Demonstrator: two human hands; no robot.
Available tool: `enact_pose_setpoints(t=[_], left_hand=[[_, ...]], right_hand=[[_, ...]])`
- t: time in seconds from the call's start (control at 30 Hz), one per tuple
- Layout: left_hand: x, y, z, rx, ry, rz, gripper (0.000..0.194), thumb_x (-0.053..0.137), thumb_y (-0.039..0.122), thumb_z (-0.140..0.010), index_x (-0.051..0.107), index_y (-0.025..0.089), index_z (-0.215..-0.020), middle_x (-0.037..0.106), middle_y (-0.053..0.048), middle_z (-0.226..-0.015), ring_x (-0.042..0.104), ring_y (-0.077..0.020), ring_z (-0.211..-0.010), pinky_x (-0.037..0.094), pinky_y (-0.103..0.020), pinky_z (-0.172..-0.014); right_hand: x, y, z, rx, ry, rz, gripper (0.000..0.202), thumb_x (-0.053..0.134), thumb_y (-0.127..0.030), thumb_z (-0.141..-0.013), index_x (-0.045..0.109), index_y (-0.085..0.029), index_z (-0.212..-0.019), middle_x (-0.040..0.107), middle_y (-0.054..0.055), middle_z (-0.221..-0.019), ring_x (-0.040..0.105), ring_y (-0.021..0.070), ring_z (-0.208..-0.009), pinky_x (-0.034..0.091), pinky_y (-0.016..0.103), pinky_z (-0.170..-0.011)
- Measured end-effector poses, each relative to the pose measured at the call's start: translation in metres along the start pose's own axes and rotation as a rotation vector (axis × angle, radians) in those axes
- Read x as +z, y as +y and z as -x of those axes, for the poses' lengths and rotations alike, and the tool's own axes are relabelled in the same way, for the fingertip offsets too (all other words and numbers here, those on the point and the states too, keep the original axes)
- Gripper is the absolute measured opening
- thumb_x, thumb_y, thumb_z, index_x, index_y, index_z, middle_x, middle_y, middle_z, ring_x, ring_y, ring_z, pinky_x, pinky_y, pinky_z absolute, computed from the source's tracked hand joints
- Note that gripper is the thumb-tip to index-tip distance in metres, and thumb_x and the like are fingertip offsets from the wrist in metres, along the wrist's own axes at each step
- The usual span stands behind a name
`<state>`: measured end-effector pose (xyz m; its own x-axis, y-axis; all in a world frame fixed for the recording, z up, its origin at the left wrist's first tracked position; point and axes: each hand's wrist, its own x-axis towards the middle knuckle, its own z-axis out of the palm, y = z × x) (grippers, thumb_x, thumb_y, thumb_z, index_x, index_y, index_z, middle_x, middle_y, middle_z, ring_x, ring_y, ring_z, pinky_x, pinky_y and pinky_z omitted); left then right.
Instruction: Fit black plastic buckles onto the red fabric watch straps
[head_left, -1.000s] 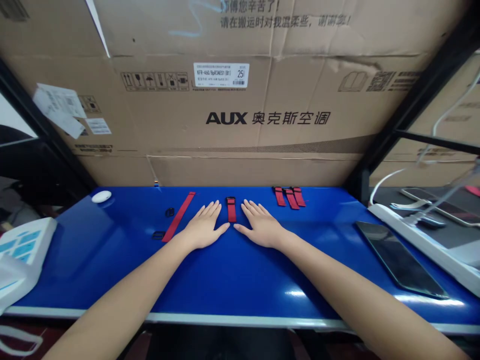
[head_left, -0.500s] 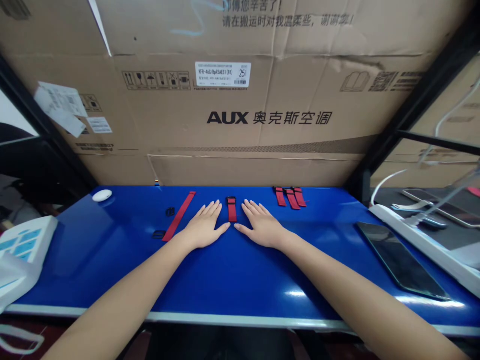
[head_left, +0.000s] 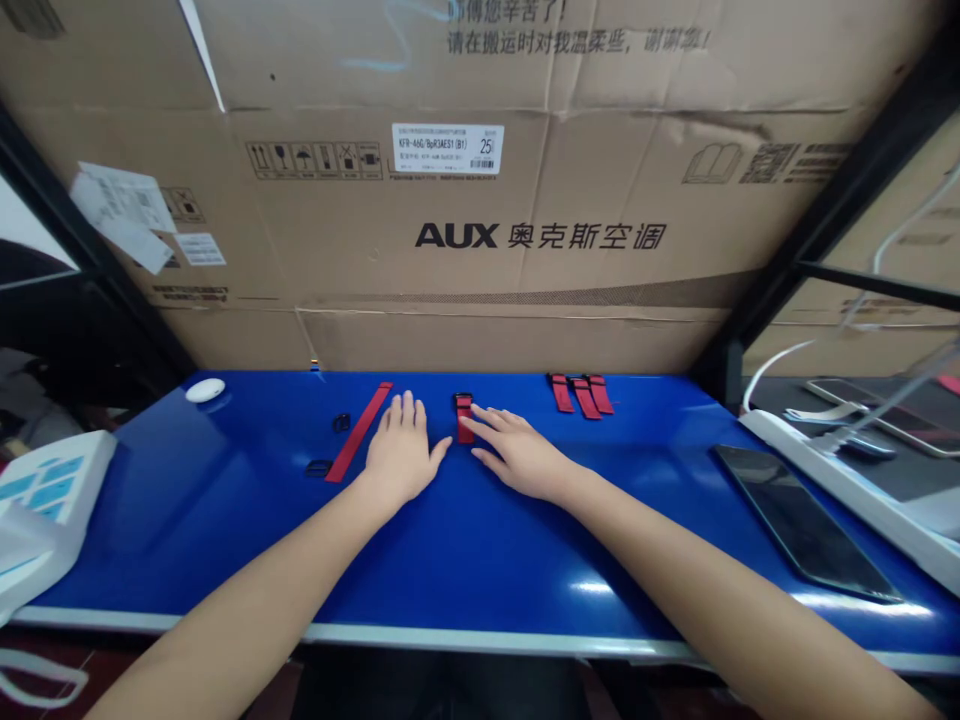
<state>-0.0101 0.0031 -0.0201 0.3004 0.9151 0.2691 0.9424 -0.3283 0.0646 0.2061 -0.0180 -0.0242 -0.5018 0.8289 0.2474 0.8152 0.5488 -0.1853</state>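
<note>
A short red strap with a black buckle (head_left: 464, 402) lies upright in the middle of the blue table (head_left: 480, 570). My right hand (head_left: 517, 452) is just right of it, fingers apart, with fingertips over or at the strap's right edge; contact is hard to tell. On the other side my left hand (head_left: 401, 450) rests with fingers stretched out, holding nothing. Left of that hand lies a longer red strap (head_left: 360, 432), slanted. Beside it are a black rectangular buckle (head_left: 319, 468) and another small black fitting (head_left: 342, 423).
Several short red straps with black buckles (head_left: 583, 396) lie at the back right. A dark phone (head_left: 802, 520) and a white power strip (head_left: 855, 490) are on the right. A white device (head_left: 56, 500) and a white oval object (head_left: 205, 390) stand left. A cardboard wall (head_left: 480, 280) closes the back.
My left hand has shifted slightly left and turned away from the middle strap. My right hand's fingers have spread and moved left to the strap's edge.
</note>
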Motion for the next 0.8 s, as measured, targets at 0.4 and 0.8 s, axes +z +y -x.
enact_pose_setpoints(t=[0.4, 0.8], left_hand=[[-0.019, 0.008, 0.002, -0.179, -0.108, -0.240, 0.061, 0.033, 0.038, -0.095, 0.044, -0.007, -0.135, 0.057, -0.035, -0.122, 0.056, -0.0431, -0.114, 0.050, -0.047, -0.082], [-0.029, 0.019, 0.005, 0.461, -0.087, 0.252, 0.044, 0.039, 0.029, -0.096, 0.050, 0.018, -0.137, 0.052, -0.009, -0.143, 0.048, -0.0225, -0.131, 0.036, -0.037, -0.111]], right_hand=[[-0.019, 0.056, 0.004, 0.438, 0.022, 0.227, 0.043, 0.048, -0.019, -0.084, 0.061, -0.007, -0.123, 0.057, 0.020, -0.134, 0.047, 0.0371, -0.126, 0.030, 0.051, -0.108], [-0.021, 0.031, 0.001, 0.132, 0.009, -0.233, 0.010, 0.066, -0.023, -0.081, 0.062, -0.019, -0.089, 0.059, 0.008, -0.098, 0.050, 0.0238, -0.097, 0.041, 0.039, -0.089]])
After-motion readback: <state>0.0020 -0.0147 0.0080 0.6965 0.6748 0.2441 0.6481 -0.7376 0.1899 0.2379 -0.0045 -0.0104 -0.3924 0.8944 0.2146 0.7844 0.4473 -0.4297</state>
